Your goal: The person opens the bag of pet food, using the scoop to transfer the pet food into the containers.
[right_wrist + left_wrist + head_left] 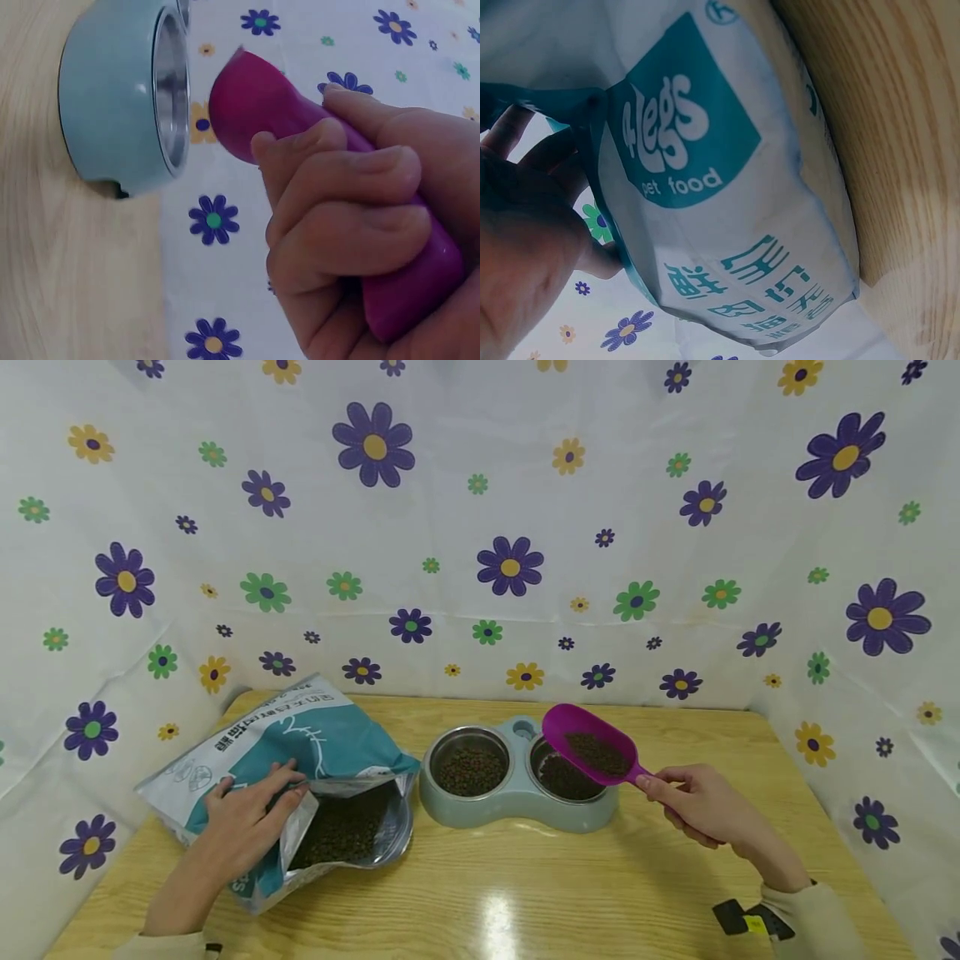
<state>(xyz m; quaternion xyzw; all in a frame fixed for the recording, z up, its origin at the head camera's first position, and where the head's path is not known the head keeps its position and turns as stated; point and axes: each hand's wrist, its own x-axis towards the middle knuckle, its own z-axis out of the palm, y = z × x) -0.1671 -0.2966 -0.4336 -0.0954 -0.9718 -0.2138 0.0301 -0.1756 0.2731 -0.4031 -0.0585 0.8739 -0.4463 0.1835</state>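
Observation:
My right hand [701, 802] grips the handle of a magenta scoop [259, 105], fingers curled round it. Brown kibble [600, 755] lies in the scoop, which is above the right steel bowl of a pale blue-green double feeder [517, 810]. Kibble is in both bowls; the scoop partly hides the right one. My left hand [251, 814] rests on a teal and white pet food bag [330, 739], fingers spread by its mouth. The bag lies on its side with its mouth gaping, and more kibble [345, 831] shows inside.
The feeder stands right of the bag on a wood-grain table [525, 885]. A white cloth with printed flowers [450, 527] hangs behind the table and at both sides. Between the bowls, near the feeder's back edge, is a small round recess [522, 727].

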